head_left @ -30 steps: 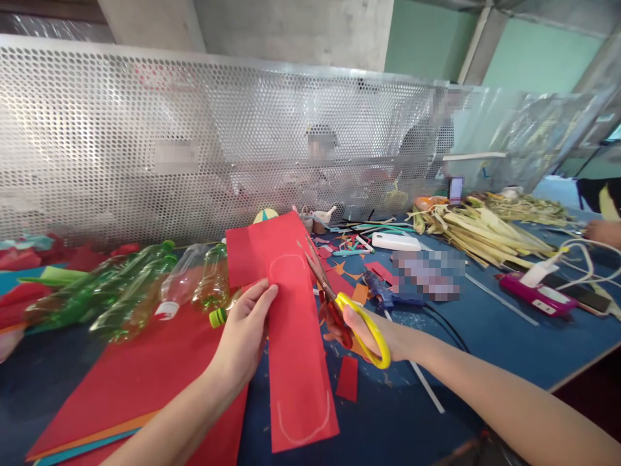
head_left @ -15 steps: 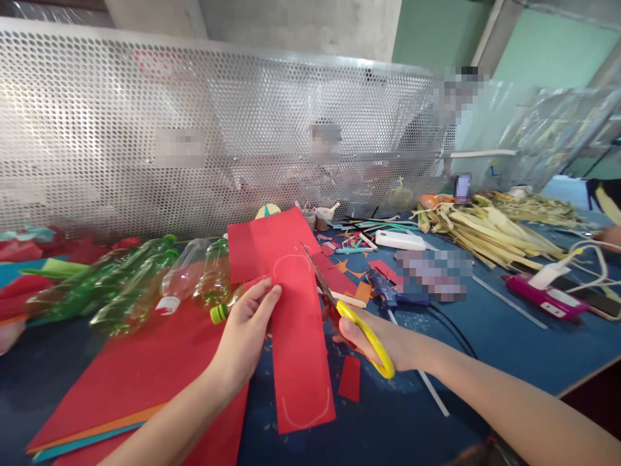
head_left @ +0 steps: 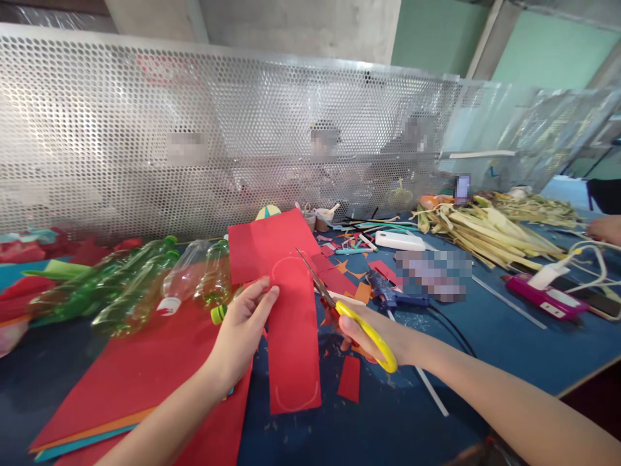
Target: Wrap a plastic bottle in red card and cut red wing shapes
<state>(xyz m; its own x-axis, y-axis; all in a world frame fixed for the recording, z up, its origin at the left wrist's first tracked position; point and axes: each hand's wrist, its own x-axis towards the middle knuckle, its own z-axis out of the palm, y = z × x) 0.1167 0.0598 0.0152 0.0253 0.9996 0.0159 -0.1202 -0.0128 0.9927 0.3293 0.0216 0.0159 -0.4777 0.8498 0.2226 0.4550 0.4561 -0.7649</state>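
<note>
My left hand [head_left: 242, 330] pinches the left edge of a red paper sheet [head_left: 291, 323] held above the blue table [head_left: 485, 349]. A white pencil outline with rounded ends is drawn on the sheet. My right hand [head_left: 373, 336] grips yellow-handled scissors [head_left: 347, 310], its fingers through the loops. The blades point up and to the left, meeting the right edge of the sheet near the upper curve of the outline.
Several empty plastic bottles [head_left: 145, 285] lie at the left. Large red and orange sheets [head_left: 121, 382] lie under my left arm. Paper scraps, a blue glue gun [head_left: 388, 294], dried leaves [head_left: 485, 226], phones and cables lie at the right. A perforated metal screen [head_left: 194, 129] stands behind.
The red sheet has been drawn upward and away, so its lower end sits higher. The scissors have shifted slightly along the sheet's right edge. Both hands keep their grips.
</note>
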